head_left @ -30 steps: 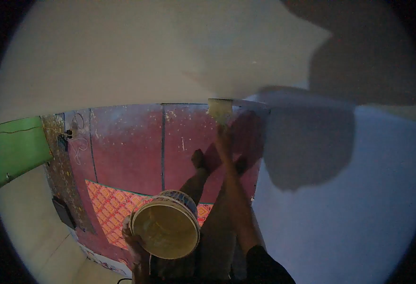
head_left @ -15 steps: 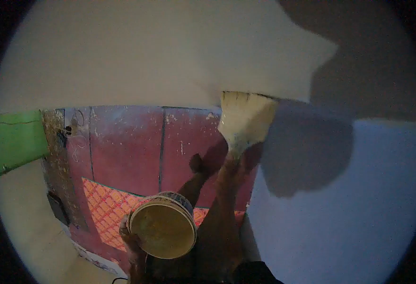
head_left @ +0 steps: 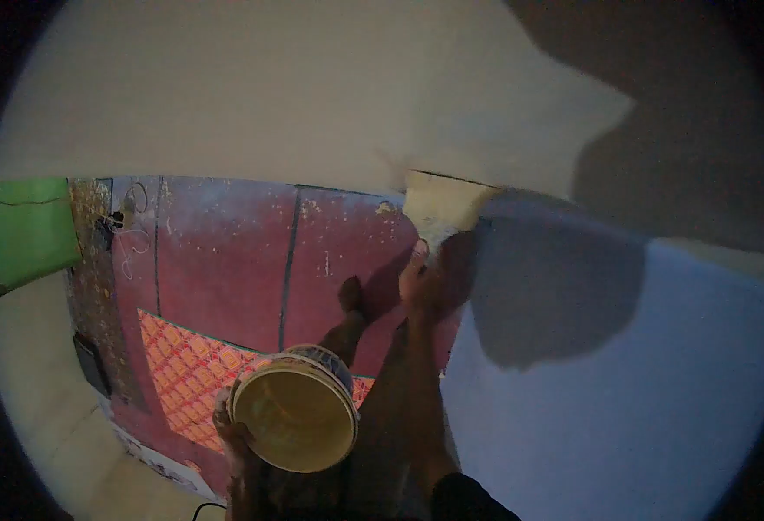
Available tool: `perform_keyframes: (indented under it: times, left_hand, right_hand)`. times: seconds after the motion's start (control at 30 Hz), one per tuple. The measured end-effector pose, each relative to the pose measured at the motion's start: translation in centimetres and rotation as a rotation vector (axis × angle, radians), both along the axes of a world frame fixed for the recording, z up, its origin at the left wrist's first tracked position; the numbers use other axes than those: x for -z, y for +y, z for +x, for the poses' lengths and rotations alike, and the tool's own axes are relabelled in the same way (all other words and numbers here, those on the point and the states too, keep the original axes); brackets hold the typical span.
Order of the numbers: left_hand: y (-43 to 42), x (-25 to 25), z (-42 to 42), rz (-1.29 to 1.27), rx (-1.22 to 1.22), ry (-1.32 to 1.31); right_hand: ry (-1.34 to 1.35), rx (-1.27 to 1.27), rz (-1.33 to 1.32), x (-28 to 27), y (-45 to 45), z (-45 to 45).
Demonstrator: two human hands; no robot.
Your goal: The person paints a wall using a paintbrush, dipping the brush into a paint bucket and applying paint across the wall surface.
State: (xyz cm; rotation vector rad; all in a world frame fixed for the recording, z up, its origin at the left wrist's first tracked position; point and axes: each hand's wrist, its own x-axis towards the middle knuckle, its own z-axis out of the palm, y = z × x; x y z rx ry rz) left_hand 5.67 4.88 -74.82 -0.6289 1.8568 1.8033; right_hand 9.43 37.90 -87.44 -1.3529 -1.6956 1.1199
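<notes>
My right hand (head_left: 421, 282) grips the handle of a wide, cream-coloured paintbrush (head_left: 447, 204). Its broad bristle end points up and meets the bottom of the pale wall (head_left: 251, 95). At the lower middle of the view, my left hand (head_left: 232, 430) is closed on the left side of a round bucket (head_left: 334, 392). The bucket leans with its mouth toward me, and its inside is coated yellowish. How much paint it holds, I cannot tell.
A red floor (head_left: 225, 260) with paint specks lies below, with a bare foot (head_left: 351, 295) on it. An orange patterned mat (head_left: 186, 373) is left of the bucket. At right is a blue surface (head_left: 590, 417) under a large shadow. A green panel (head_left: 26, 226) is far left.
My right hand and the brush have turned, so the hand shows more clearly and less of the bristles is visible. The bucket has tilted slightly, and the view has shifted a little.
</notes>
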Motion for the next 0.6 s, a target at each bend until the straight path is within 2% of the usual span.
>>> perform_keyframes:
  times: [0.2,0.33,0.43,0.47,0.53,0.6]
  left_hand:
    - [-0.1,0.5,-0.4,-0.047,0.000,-0.010]
    - [-1.3,0.5,0.2,-0.141,-0.016,-0.008]
    - [-0.9,0.2,-0.2,0.041,0.188,0.054]
    - [-0.7,0.5,0.0,0.050,0.190,0.062]
    - [-0.7,0.7,0.4,0.012,-0.028,-0.028]
    - [-0.1,0.7,-0.2,-0.023,0.019,-0.005]
  right_hand:
    - [-0.156,-0.061,0.025,9.1,-1.1,-1.5]
    - [-0.207,-0.076,0.014,13.3,-1.7,-1.4]
    - [-0.247,-0.078,0.007,15.7,-1.6,-0.6]
    - [-0.250,-0.077,-0.003,16.6,-1.5,-0.3]
    - [-0.244,-0.077,-0.017,15.8,-1.3,-0.7]
    - [-0.218,-0.081,-0.024,13.5,-1.0,-1.1]
